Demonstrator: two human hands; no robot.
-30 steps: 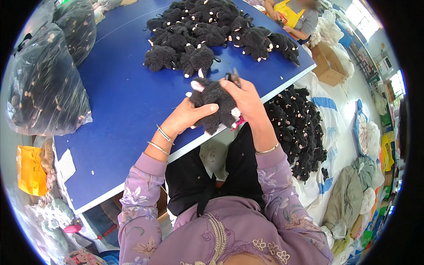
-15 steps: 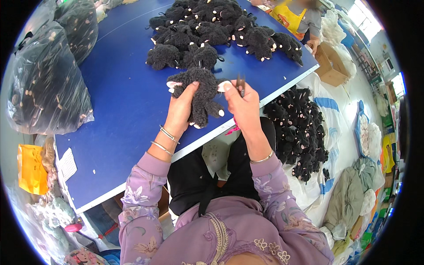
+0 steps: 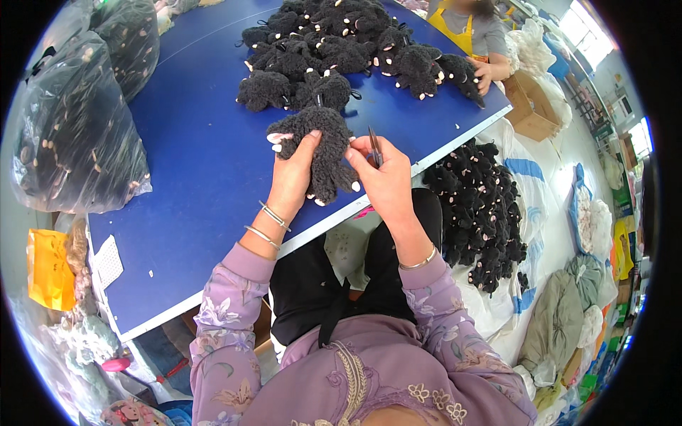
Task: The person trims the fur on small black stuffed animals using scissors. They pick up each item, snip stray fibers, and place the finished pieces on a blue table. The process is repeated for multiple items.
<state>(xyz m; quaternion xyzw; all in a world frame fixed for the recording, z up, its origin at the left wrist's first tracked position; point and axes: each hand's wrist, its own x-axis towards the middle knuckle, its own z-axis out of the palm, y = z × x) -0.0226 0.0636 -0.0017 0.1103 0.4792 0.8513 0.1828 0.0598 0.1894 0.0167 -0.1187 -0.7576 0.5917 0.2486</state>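
Left hand (image 3: 293,169): fingers closed around the left and near part of a black plush toy (image 3: 328,153), thumb laid along its upper surface. Toy is held over the near edge of the blue table (image 3: 213,177); curly pile, pale pink inner ear (image 3: 280,138) at its left end, small white tips on the limbs, one showing at the near right.

Right hand (image 3: 387,174): thumb and forefinger drawn narrow, tips together at the toy's right side; whether they pinch a bit of it cannot be told. The same hand carries a dark pointed tool (image 3: 375,148), held among the fingers, tip toward the far side and clear of the toy.

Far of the held toy: a pile of similar black toys (image 3: 312,53) on the table, the closest just beyond it. At the pile's right end, a co-worker's hand (image 3: 484,73) touches one toy; yellow apron (image 3: 451,30) on that person.

Left side: a large clear plastic bag (image 3: 74,135) with dark contents; near it, a white perforated sheet (image 3: 108,263) at the table's left edge and a yellow bag (image 3: 50,270) beyond that edge.

Right side, beside the table: a heap of black toys (image 3: 479,213) on white sheeting (image 3: 529,213); farther off, an open cardboard box (image 3: 529,106).
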